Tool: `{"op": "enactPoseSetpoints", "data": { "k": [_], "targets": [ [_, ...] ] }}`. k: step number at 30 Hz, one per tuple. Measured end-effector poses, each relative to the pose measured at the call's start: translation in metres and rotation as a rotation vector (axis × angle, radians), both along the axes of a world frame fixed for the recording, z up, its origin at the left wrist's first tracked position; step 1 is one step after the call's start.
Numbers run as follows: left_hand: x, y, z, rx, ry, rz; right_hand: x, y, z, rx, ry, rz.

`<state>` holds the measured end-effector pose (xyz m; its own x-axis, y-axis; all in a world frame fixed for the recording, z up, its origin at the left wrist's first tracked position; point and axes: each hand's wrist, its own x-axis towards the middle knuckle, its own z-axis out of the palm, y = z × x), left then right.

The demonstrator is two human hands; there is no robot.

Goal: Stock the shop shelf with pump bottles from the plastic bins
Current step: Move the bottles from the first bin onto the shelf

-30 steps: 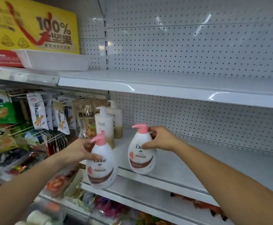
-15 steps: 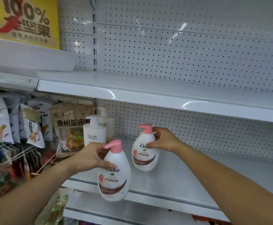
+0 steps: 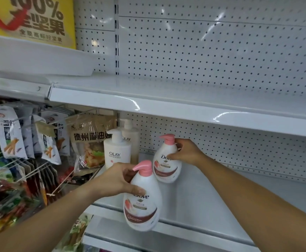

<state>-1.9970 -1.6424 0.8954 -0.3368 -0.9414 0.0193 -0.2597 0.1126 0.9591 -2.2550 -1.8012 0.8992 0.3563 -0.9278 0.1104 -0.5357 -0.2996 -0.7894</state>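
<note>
My left hand [image 3: 114, 180] grips the neck of a white Dove pump bottle [image 3: 143, 202] with a pink pump, held at the front edge of the white middle shelf [image 3: 212, 202]. My right hand [image 3: 185, 151] grips a second Dove bottle [image 3: 165, 166] by its neck; this one is further back on the shelf and tilted. Two white Olay pump bottles, the front one [image 3: 116, 150] and the rear one [image 3: 130, 137], stand upright at the shelf's left end, just left of my hands.
A bare white upper shelf [image 3: 185, 99] overhangs the bottles. A white tray [image 3: 39, 57] and a yellow sign [image 3: 32, 19] sit top left. Hanging snack bags [image 3: 92, 140] fill the bay at left. Perforated back panel [image 3: 221, 57] behind. Bare shelf surface stretches right.
Both bottles have moved up and inward over the shelf. The left-hand bottle has come from below the shelf edge up to it; the right-hand bottle has gone deeper, toward the Olay bottles.
</note>
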Motion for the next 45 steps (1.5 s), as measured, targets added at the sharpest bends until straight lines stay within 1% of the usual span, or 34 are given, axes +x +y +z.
{"op": "enactPoseSetpoints", "data": {
  "k": [10,20,30,37,42,45],
  "targets": [
    [0.005,-0.003,-0.008,0.043,0.018,-0.050,0.019,-0.029,-0.011,0.001,0.021,-0.012],
    [0.011,-0.009,-0.014,0.046,0.031,-0.043,0.040,-0.053,-0.023,0.010,0.029,-0.001],
    [0.010,-0.017,-0.019,0.040,0.033,-0.040,0.039,-0.071,-0.035,0.018,0.030,0.014],
    [0.006,-0.022,-0.021,0.045,0.021,-0.026,0.037,-0.069,-0.035,0.006,0.033,0.030],
    [0.001,-0.022,-0.022,0.025,0.021,-0.011,0.033,-0.066,-0.039,0.071,0.010,0.063],
    [-0.003,-0.022,-0.018,0.016,0.047,-0.005,0.023,-0.055,-0.036,0.089,0.000,0.004]
  ]
}}
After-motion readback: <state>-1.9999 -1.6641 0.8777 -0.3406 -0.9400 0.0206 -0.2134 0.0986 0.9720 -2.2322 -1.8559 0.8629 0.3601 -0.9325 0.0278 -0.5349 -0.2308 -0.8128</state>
